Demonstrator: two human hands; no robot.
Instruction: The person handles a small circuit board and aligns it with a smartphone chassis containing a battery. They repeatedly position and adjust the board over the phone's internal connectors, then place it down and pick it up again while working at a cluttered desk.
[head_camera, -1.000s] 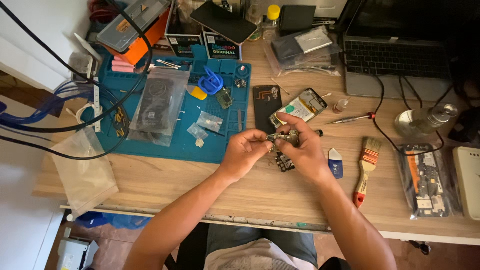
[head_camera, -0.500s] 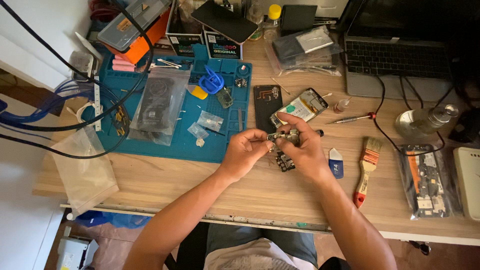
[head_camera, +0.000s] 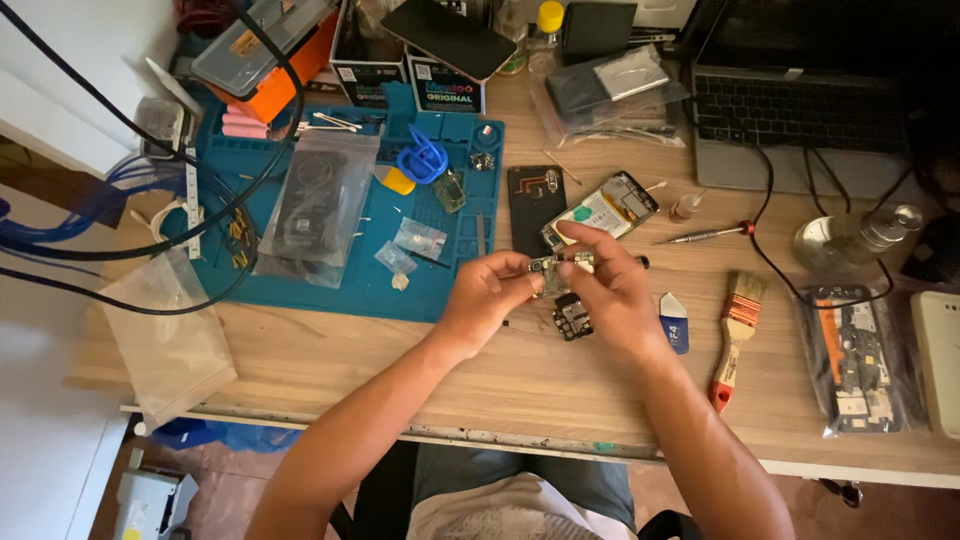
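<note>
Two hands meet above the wooden desk (head_camera: 480, 390), each pinching one end of a small circuit board (head_camera: 557, 266). The board's long axis runs left to right, so the left hand (head_camera: 487, 300) grips its left end and the right hand (head_camera: 605, 292) its right end, equally near. Both forearms angle up from the desk's near edge, wrists bent inward, fingertips closed on the board. Just below the board lies a dark camera module (head_camera: 573, 316). Right of it rest a paintbrush (head_camera: 736, 335) and a bagged part. Beyond the board sit an opened phone (head_camera: 600, 210), a screwdriver (head_camera: 705, 234), and left of those, the blue repair mat (head_camera: 350, 270).
</note>
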